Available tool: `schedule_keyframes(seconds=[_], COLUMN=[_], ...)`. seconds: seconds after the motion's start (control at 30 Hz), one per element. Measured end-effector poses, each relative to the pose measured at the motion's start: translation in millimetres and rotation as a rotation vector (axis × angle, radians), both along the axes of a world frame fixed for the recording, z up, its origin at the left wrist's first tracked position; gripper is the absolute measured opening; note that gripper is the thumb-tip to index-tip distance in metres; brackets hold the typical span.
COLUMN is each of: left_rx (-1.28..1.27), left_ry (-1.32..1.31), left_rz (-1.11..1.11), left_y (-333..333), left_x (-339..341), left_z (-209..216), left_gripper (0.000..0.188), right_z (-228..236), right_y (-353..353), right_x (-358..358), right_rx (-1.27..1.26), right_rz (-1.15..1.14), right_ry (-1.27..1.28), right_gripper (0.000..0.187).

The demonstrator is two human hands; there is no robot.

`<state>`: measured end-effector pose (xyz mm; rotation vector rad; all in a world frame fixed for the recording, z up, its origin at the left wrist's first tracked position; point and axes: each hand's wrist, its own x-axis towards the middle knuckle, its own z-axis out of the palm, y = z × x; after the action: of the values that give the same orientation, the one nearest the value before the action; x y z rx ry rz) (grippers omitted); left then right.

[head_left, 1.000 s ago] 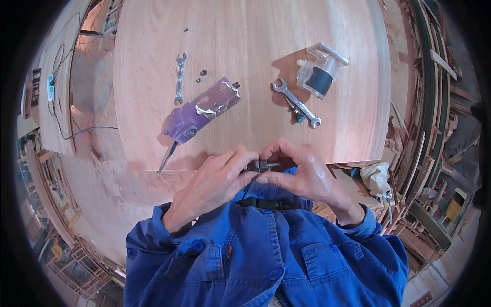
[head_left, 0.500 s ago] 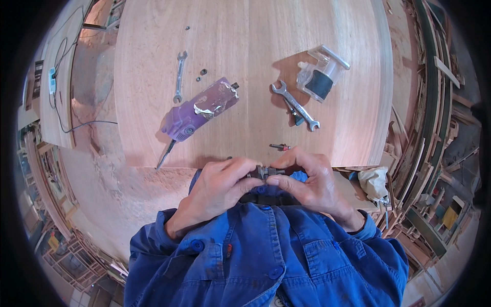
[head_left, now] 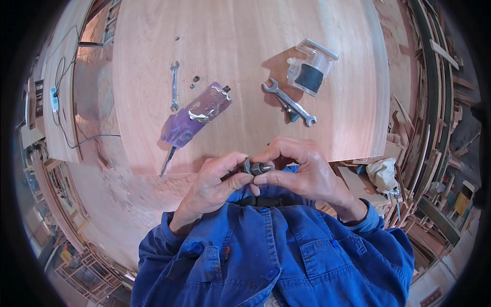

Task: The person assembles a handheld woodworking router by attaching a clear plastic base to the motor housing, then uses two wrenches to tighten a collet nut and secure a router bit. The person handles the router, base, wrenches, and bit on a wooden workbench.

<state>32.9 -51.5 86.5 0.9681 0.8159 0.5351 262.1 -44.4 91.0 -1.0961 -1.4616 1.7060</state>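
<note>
In front of my belly, at the near edge of the table, both hands pinch a small dark metal part that looks like a collet nut (head_left: 257, 169). It has a six-sided collar on its left and a bright round stub on its right. My left hand (head_left: 210, 185) is closed on the collar side, thumb and forefinger together. My right hand (head_left: 302, 171) grips the stub side between thumb and bent forefinger. Fingers hide part of it. Farther off on the left lies a purple trim router motor (head_left: 197, 113), its cord hanging over the near edge.
Left on the wooden tabletop (head_left: 245, 56) lie an open-end wrench (head_left: 175, 86) and several small nuts (head_left: 196, 79). To the right are a larger wrench (head_left: 290, 102), over a small dark green piece, and a clear plastic router base (head_left: 311, 71). Wood strips (head_left: 434, 102) line the right.
My hands have shifted slightly left and tilted the metal part, so its bright stub now shows. The small red-and-dark bit near my right hand is no longer visible.
</note>
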Motion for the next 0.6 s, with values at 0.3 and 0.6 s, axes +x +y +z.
schedule_keyframes(seconds=[0.3, 0.6], left_rx=[-0.172, -0.126], left_ry=[-0.064, -0.057], left_rz=[-0.099, -0.060], left_y=[4, 9], left_x=[-2, 1], left_z=[-6, -3], left_gripper=[0.022, 0.026], right_z=[3, 19], right_y=[11, 20], right_x=[7, 4], right_rx=[0.132, 0.209], right_rz=[0.119, -0.001], right_ry=[-0.083, -0.170], right_gripper=[0.025, 0.023])
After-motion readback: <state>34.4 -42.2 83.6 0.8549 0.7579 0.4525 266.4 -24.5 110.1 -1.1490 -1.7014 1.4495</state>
